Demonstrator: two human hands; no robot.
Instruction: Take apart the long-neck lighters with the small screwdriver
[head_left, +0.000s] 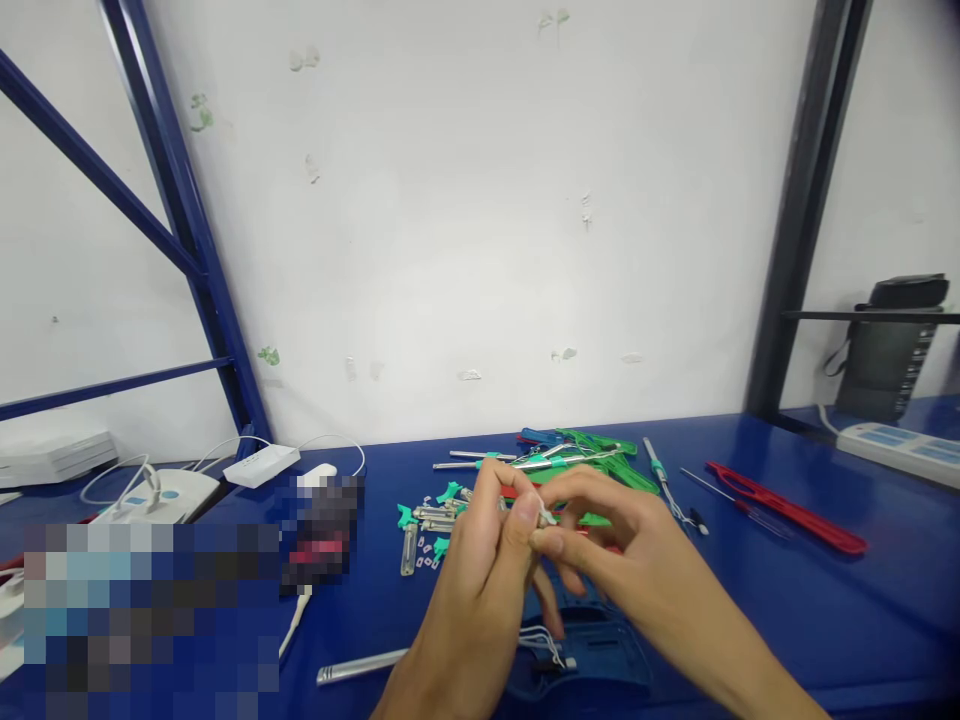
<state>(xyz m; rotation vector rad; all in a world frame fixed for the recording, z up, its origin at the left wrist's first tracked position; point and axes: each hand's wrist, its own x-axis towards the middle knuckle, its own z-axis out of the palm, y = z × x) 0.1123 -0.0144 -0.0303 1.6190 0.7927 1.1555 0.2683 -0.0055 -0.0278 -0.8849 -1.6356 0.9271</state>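
My left hand (487, 570) and my right hand (622, 540) meet above the table, both closed with thumbs and fingertips pinching a small white piece (547, 514). Its exact kind is mostly hidden by the fingers. Below the hands lies a blue plastic part (607, 650) with a recessed shape. White cords (541, 634) with a dark end rest over it. A silver rod (360, 667) passes under my left wrist; whether the cords join it is hidden.
Left of the hands lie clear-and-metal strips (409, 550), teal clips (450, 492) and several tiny pale pieces (428, 550). Behind are green plastic frames (622, 470) and more rods. A red frame (795, 512) lies right. A power strip (900, 450) and blue shelf posts (180, 200) flank the table.
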